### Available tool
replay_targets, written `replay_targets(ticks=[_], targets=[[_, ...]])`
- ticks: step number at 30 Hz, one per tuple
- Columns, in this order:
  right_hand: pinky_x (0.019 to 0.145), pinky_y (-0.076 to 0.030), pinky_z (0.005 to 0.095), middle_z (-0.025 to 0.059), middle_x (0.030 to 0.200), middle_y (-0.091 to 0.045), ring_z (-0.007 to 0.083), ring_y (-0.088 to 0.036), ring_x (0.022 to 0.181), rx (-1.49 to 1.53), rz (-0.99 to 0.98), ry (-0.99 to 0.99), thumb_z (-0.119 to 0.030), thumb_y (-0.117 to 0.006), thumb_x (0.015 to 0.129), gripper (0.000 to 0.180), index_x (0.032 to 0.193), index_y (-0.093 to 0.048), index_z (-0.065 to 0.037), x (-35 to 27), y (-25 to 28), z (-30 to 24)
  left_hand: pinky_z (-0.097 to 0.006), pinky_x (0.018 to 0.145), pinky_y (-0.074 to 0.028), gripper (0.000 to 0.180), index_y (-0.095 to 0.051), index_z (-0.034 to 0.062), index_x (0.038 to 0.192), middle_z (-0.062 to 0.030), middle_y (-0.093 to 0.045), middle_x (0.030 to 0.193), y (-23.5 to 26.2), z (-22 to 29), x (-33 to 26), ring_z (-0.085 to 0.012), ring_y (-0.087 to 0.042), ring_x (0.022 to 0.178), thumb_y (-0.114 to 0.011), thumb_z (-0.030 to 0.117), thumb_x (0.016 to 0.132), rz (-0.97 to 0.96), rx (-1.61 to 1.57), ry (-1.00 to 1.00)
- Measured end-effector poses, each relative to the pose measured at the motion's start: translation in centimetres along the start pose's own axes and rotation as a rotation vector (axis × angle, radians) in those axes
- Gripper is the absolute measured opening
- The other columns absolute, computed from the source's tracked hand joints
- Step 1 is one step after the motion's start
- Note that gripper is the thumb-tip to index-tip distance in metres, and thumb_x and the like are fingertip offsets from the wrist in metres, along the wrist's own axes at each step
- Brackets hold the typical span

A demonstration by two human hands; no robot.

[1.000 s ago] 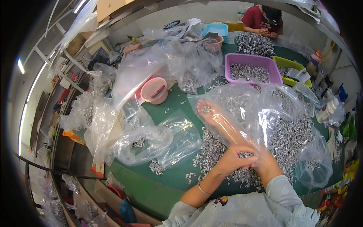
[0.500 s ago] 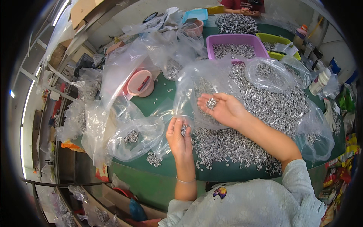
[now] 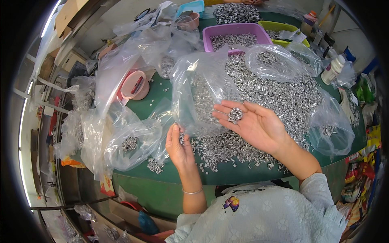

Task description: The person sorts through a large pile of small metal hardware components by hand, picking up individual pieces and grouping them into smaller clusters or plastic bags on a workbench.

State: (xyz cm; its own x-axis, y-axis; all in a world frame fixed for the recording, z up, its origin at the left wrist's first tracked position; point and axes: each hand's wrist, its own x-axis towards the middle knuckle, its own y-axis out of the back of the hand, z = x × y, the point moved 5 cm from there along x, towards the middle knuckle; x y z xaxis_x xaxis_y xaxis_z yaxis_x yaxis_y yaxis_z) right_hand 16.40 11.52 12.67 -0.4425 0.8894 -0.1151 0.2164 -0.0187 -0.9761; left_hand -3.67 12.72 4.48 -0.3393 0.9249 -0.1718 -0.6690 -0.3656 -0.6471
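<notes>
My right hand (image 3: 259,126) is palm up with the fingers stretched out, holding a small clump of silvery curved metal pieces (image 3: 235,115) on the fingers. To its left, my left hand (image 3: 180,148) is closed, thumb and fingertips pinched at the edge of a clear plastic bag (image 3: 190,77). A few metal pieces (image 3: 182,139) also show in the left hand's fingers. The bag spreads upward from there and lies partly over a large heap of the same pieces (image 3: 283,95). My right hand is above the near left part of this heap.
On the green table (image 3: 156,94) stand a pink tub (image 3: 139,92), a purple basin (image 3: 239,29) of pieces and a lime-green basin (image 3: 279,26). Clear bags (image 3: 125,152) with pieces lie left. A white bottle (image 3: 333,69) stands right. Across the table, another person's hands (image 3: 252,1) show.
The view has shifted, so the table sits higher and further left. My right hand has turned flatter, its palm and clump showing more fully. My left hand keeps its pinch at the bag.
</notes>
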Motion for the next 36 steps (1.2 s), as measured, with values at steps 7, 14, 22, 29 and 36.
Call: replay_targets(ticks=[7, 14, 22, 29, 36], targets=[[0.106, -0.028, 0.0395, 0.0249, 0.127, -0.038, 0.0328, -0.037, 0.119, -0.012, -0.009, 0.034, -0.016, -0.03, 0.094, 0.042, 0.122, -0.035, 0.014, -1.5, 0.0, -0.7, -0.018, 0.054, -0.038, 0.015, -0.057, 0.002, 0.096, -0.0023, -0.057, 0.084, -1.0, 0.0, -1.0, -0.0065, -0.049, 0.074, -0.059, 0.011, 0.085, -0.02, -0.045, 0.016], [0.107, -0.026, 0.0406, 0.0259, 0.129, -0.037, 0.0341, -0.033, 0.124, -0.148, -0.04, 0.11, 0.001, -0.033, 0.084, 0.043, 0.125, -0.034, 0.014, -3.3, 0.1, -1.0, -0.018, 0.052, -0.037, 0.01, -0.051, -0.0012, 0.096, -0.0037, -0.048, 0.089, -1.0, 1.1, -4.4, -0.0082, -0.045, 0.077, -0.051, 0.007, 0.089, -0.026, -0.138, -0.038], [0.109, -0.022, 0.0424, 0.0282, 0.131, -0.034, 0.0376, -0.029, 0.127, -0.119, 0.007, 0.084, 0.007, -0.033, 0.079, 0.047, 0.125, -0.032, 0.014, -4.7, 0.7, -0.5, -0.017, 0.052, -0.035, 0.01, -0.047, 0.0001, 0.095, -0.0041, -0.043, 0.09, -2.4, 0.3, -7.8, -0.0079, -0.04, 0.075, -0.047, 0.009, 0.091, -0.109, -0.131, 0.082], [0.109, -0.021, 0.0429, 0.0282, 0.132, -0.032, 0.0384, -0.027, 0.128, -0.114, 0.006, 0.079, 0.007, -0.035, 0.078, 0.049, 0.126, -0.03, 0.014, -5.4, 0.6, -0.5, -0.017, 0.053, -0.034, 0.011, -0.048, -0.0001, 0.094, -0.004, -0.043, 0.088, -3.2, -0.3, -8.5, -0.0074, -0.039, 0.075, -0.047, 0.01, 0.091, -0.142, -0.087, 0.15], [0.109, -0.019, 0.0443, 0.0271, 0.133, -0.032, 0.0364, -0.028, 0.129, -0.127, 0.004, 0.055, 0.007, -0.037, 0.077, 0.049, 0.125, -0.031, 0.013, -5.9, 0.7, -0.7, -0.017, 0.053, -0.034, 0.011, -0.048, -0.0004, 0.093, -0.0044, -0.044, 0.089, -3.4, -0.8, -8.5, -0.0076, -0.039, 0.075, -0.047, 0.01, 0.091, -0.164, -0.089, 0.165]])
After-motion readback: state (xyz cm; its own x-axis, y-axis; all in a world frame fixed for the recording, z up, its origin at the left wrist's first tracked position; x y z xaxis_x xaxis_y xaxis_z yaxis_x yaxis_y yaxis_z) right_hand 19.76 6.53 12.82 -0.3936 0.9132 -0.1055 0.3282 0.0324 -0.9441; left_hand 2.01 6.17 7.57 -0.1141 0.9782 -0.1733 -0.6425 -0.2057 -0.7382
